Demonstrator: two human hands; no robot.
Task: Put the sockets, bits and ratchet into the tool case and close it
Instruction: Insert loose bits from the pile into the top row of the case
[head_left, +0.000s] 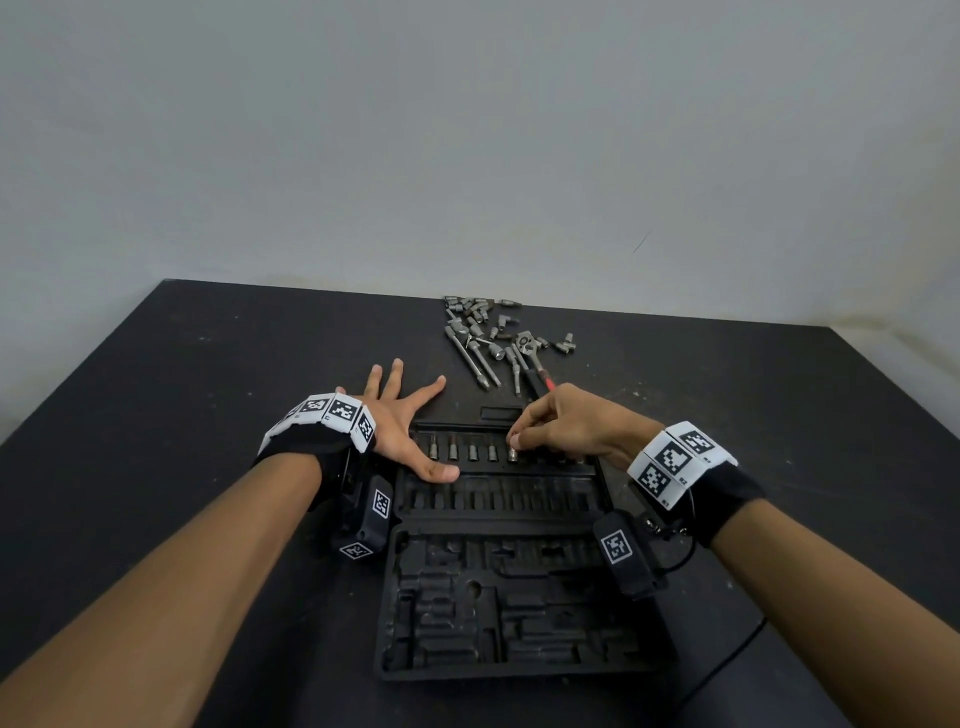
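Pinching a small socket (513, 454) into the open tool case (498, 587), right hand (566, 423); left hand (402, 415) lies spread flat beside it

Bare table (208, 364) left of the loose sockets (493, 332), unobstructed.

Open black tool case (498, 613), five sockets (472, 451) seated

**No legible text**

No words, brands or nos. readable. Only b/w square code markers: on left wristband (332, 415), right wristband (675, 460), and the black modules (621, 551) under both wrists. Tiny print beside markers too blurred.
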